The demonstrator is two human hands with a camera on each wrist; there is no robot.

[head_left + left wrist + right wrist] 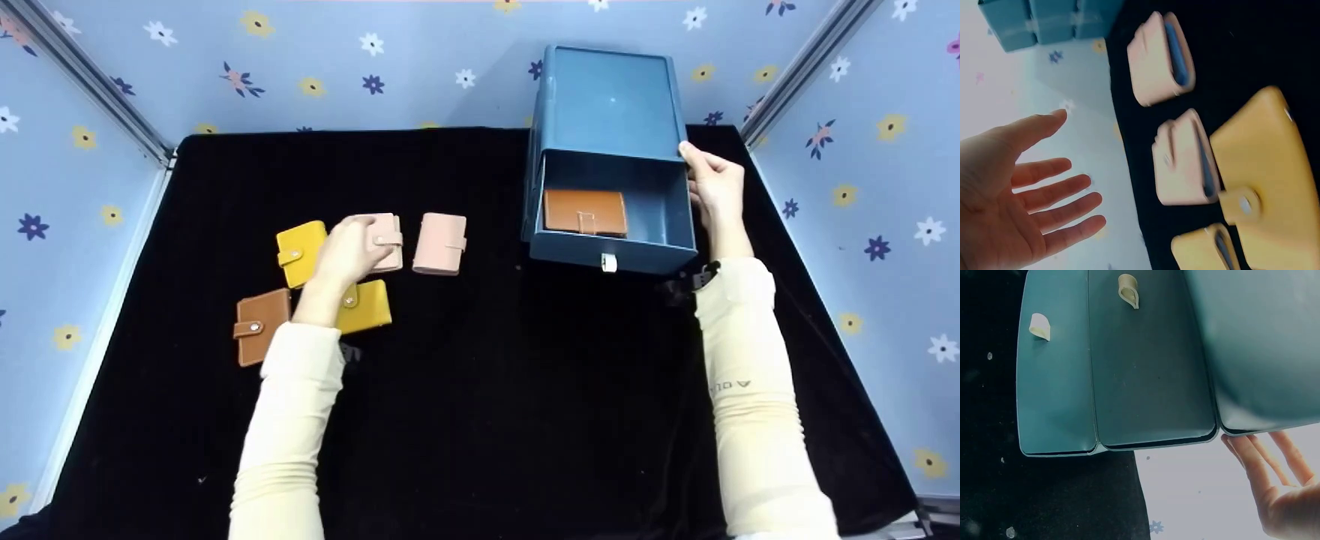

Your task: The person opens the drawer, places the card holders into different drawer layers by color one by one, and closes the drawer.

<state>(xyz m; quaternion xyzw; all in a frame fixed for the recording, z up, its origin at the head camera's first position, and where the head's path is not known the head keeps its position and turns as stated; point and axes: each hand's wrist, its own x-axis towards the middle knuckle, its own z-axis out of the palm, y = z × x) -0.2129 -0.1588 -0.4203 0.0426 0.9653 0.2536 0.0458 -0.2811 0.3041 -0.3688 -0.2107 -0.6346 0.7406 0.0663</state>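
In the head view my left hand (345,251) hovers over a pink wallet (384,256) with a snap strap. The left wrist view shows its fingers spread apart with nothing in them. A second pink wallet (440,244) lies to the right; yellow wallets (300,247) and a brown wallet (262,322) lie around the left wrist. My right hand (718,191) touches the right front corner of a blue drawer cabinet (611,105), its thumb at the top edge and its fingers extended along the side. The top drawer (660,255) is pulled out with a brown wallet (585,211) inside.
A white pull tab (609,262) sticks out from the drawer front. Below it, the right wrist view shows more drawer fronts (1151,382) that are closed. Black cloth (480,405) covers the table, and flowered panels (420,67) stand around it.
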